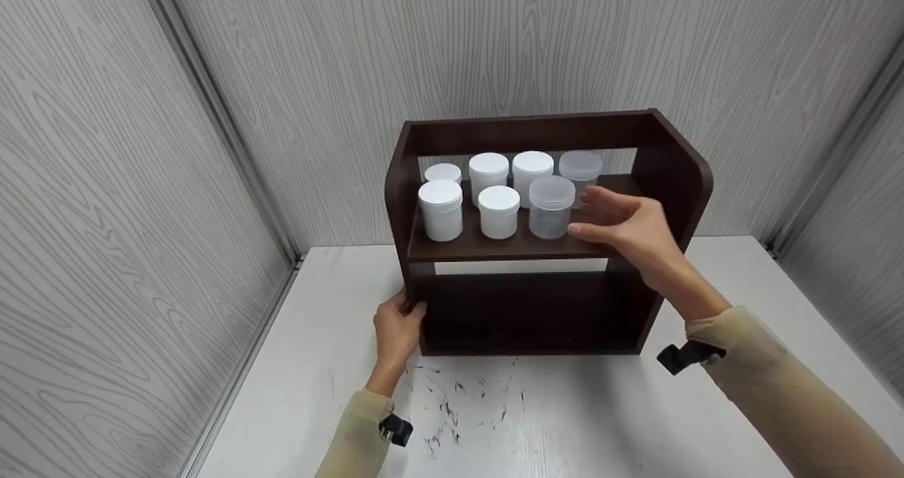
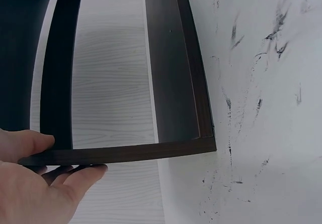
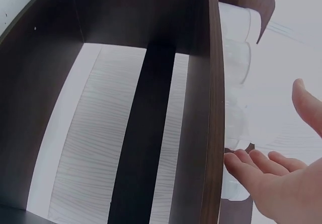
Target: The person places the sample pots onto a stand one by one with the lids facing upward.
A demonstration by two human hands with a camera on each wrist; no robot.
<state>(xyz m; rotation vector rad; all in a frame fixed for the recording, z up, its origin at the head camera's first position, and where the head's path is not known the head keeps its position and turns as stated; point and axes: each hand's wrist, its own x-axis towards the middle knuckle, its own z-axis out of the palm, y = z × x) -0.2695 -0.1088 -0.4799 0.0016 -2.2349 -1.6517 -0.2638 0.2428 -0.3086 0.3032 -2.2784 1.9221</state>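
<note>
A dark brown two-tier shelf [image 1: 530, 251] stands on the white table. My left hand [image 1: 397, 330] grips the edge of its left side panel [image 2: 136, 152], thumb on the inner face and fingers outside. On the upper tier are lidded jars in two rows. The front row holds a tall white jar [image 1: 442, 213], a shorter white jar [image 1: 498, 213] and a translucent jar [image 1: 550, 210]. Behind stand three white jars and another translucent jar [image 1: 581, 164]. My right hand [image 1: 632, 234] is just right of the front translucent jar, thumb and fingers spread, holding nothing.
The shelf's raised right side panel [image 1: 681, 174] rises beside my right hand. Below is the lower tier [image 1: 530, 315]. Dark scuff marks [image 1: 452, 411] streak the table in front. Grey wood-grain walls [image 1: 339, 54] enclose the back and both sides.
</note>
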